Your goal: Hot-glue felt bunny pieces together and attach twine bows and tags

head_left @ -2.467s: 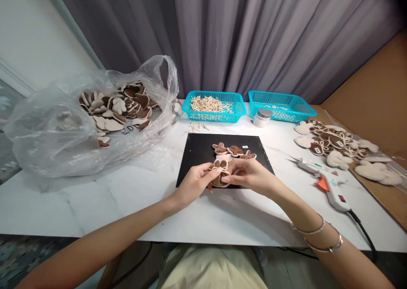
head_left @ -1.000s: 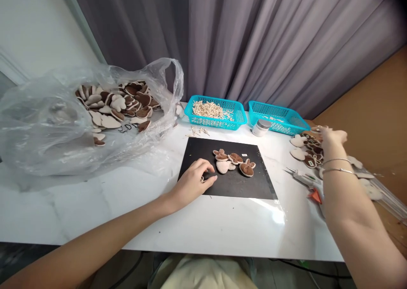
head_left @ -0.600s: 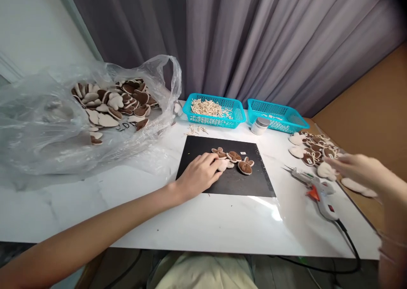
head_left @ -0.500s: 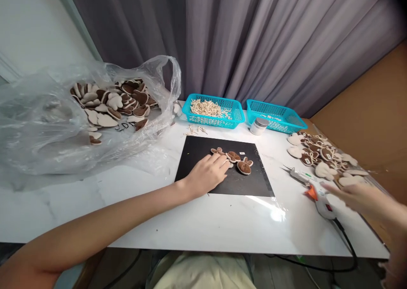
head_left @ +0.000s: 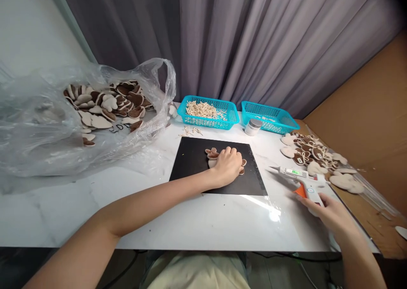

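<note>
My left hand [head_left: 227,168] is over the black mat [head_left: 188,166], its fingers curled down among small brown-and-cream fabric bunny-head pieces. One bunny piece [head_left: 212,154] shows at the left of the hand, and part of another bunny piece [head_left: 243,166] sticks out on the right. The fingertips are hidden, so what they hold is not visible. On the right, my right hand [head_left: 333,214] is wrapped around the handle of a white glue gun [head_left: 307,182] with an orange trigger. The nozzle points left toward the mat, above the white table.
A clear plastic bag [head_left: 34,140] full of fabric pieces covers the left. At the back stand a turquoise basket [head_left: 206,122] of small cream knotted cords, a second turquoise basket [head_left: 282,127] and a lidded jar [head_left: 253,127]. Bunny pieces with bows [head_left: 313,149] lie at right.
My right hand has taken hold of the glue gun, which is now raised and turned with its nozzle leftward. My left hand has shifted right over the bunny pieces.
</note>
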`<state>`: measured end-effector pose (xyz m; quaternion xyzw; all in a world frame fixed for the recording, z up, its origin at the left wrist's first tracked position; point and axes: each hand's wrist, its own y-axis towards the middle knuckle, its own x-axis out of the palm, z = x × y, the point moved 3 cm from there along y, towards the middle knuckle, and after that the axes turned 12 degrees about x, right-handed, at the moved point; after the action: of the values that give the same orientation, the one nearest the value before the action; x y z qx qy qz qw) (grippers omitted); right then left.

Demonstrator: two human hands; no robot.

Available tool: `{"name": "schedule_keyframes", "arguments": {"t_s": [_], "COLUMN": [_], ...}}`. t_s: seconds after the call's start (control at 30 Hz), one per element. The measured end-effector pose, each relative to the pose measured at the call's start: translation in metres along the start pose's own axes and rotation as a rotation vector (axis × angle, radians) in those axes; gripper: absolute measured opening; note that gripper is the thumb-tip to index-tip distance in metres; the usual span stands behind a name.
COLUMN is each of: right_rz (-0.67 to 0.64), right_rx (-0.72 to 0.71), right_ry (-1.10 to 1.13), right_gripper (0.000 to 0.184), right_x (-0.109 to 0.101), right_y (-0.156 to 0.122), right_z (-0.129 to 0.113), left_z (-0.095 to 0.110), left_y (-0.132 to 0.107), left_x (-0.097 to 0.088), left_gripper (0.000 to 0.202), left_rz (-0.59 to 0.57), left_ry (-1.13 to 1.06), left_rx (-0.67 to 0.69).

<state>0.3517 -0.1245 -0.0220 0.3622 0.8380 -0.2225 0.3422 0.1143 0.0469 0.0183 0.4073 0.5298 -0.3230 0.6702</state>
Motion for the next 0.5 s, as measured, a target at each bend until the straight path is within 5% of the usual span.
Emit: {"name": "schedule_keyframes", "arguments": {"t_s": [0.17,0.27,0.37,0.5], "right_rz": [-0.237,-0.256,-0.271,-0.492], "right_rx": [0.116,0.076,0.014,-0.024], "right_ry": [0.453,0.633,0.619,0.556], "right_gripper": [0.038,0.04,0.037,0.034], "right_x": [0.023,0.036,0.047,0.064], "right_y": [-0.044,-0.076,-0.105,-0.132], "right_z": [-0.004,-0.017,-0.03,-0.039], "left_z": [0.007,0.012,0.005,-0.004], "left_y": [-0.025,-0.055,-0.087,-0.111], "left_x": [-0.005,-0.013,-0.012,-0.006], "left_gripper": [0.008,0.011,0.019,0.027], "left_rz": [0.032,0.231,0.281,0.255], "left_ry": [-0.156,-0.456,-0.736,-1.127], "left_rx": [0.059,0.138,-0.076,-0.386]}}
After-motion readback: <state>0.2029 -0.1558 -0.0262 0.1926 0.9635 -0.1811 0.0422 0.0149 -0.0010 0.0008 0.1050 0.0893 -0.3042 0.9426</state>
